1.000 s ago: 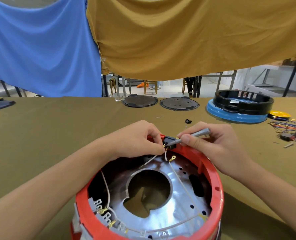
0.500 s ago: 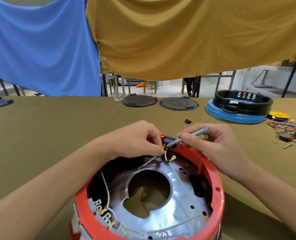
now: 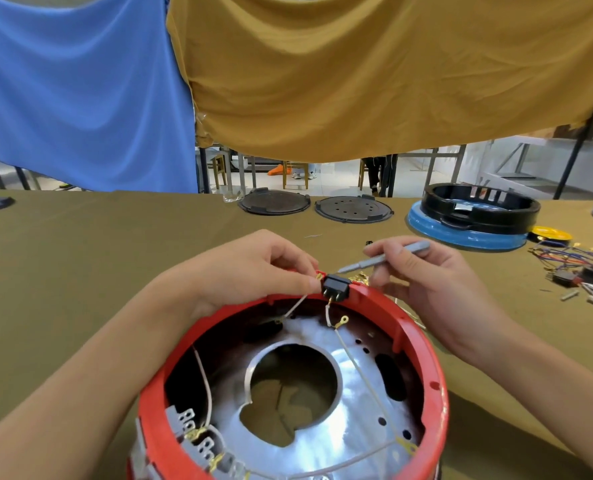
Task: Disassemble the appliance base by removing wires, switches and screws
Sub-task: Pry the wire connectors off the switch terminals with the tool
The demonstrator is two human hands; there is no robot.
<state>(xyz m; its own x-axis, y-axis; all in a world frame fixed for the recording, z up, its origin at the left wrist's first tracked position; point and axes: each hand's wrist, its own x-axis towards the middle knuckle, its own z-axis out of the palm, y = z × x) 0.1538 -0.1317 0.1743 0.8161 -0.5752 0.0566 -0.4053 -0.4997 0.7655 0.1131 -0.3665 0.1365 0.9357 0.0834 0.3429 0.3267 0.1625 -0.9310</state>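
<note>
Left hand (image 3: 250, 271) pinching a brass terminal (image 3: 319, 277) on a thin white wire (image 3: 297, 304), thumb and forefinger closed at the left side of a small black switch (image 3: 336, 287). Right hand (image 3: 426, 289) curled around a grey screwdriver (image 3: 383, 258), tip hanging just above the switch, apparently not touching. Switch sitting in the far rim of the red appliance base (image 3: 423, 368), open side up on the olive table (image 3: 80, 271). Likely handling: wire limp and easily torn, so gripping at the stiff terminal; switch light, rigid, probably clipped in; red shell hard, steadying well at the rim. Loose wires and parts (image 3: 579, 268) lying far right.
</note>
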